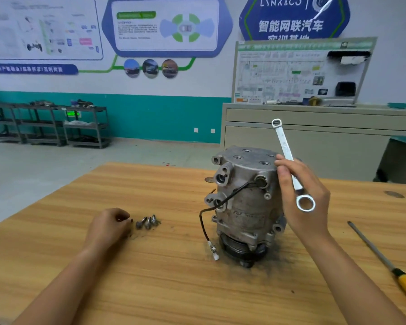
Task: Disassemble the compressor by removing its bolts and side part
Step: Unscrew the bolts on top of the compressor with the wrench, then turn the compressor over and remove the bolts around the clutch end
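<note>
The grey metal compressor [246,195] stands upright on the wooden table [150,277], pulley end down, a black wire with a white plug [215,254] hanging off its front. Several bolt holes in its top face look open. My right hand [302,198] is beside the compressor's right side and grips a silver double ring spanner [288,160] by the shaft, held up at a slant. Three loose bolts [148,222] lie together on the table to the left. My left hand [108,227] rests just left of them, fingers curled, pinching a small dark bolt at its fingertips.
A long screwdriver with a yellow handle [389,266] lies on the table at the right. Dark grime marks the wood around the compressor's base. Beyond the table stand a grey cabinet [314,127] and metal shelving racks [47,125] along the wall.
</note>
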